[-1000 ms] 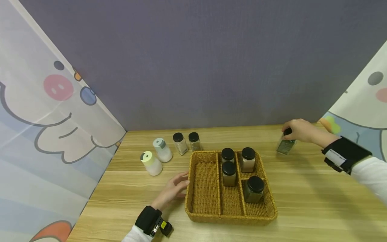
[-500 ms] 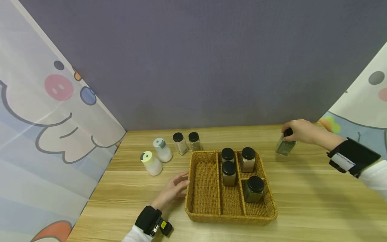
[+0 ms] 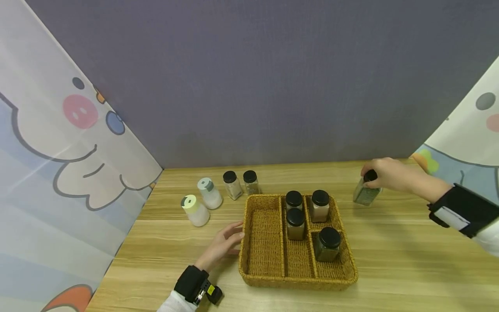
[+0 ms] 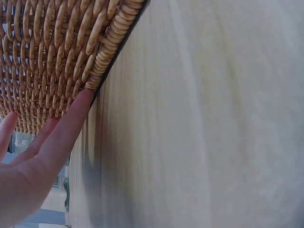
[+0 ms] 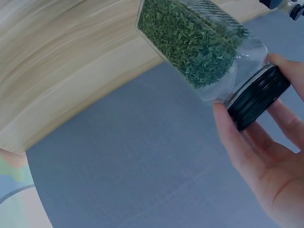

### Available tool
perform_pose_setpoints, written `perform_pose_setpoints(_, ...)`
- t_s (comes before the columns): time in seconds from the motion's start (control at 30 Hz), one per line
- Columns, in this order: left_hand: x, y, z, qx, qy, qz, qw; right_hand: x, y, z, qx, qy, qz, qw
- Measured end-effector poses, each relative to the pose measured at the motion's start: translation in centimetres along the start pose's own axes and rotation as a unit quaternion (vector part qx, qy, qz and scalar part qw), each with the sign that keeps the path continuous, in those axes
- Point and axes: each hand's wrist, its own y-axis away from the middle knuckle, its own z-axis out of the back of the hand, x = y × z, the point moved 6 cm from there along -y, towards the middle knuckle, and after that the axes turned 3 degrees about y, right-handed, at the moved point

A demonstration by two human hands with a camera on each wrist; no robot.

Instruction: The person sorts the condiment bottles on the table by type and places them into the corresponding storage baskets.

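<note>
My right hand pinches the black lid of a clear spice jar filled with dried green herbs, at the table's right rear. The jar leans in the head view; I cannot tell whether its base touches the table. My left hand rests against the left outer wall of a woven divided basket. In the left wrist view, its fairly straight fingers touch the wicker. Several black-lidded jars stand in the basket's middle and right compartments; its long left compartment holds nothing.
Left of the basket stand a yellow-topped white shaker and a pale-blue-topped shaker. Two slim black-lidded jars stand behind them. A grey panel rises along the wooden table's back edge.
The right hand and the herb jar have shifted slightly left and toward the front of the table. The left hand and the basket stay where they were.
</note>
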Motion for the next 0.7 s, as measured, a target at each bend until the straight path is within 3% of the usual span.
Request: perform_pose_setpoints(0.7,0.2,0.0,0.0,0.01,0.021,0.006,0.9997,2.6,1.4,0.4,-0.052,0.018,0.056,0.997)
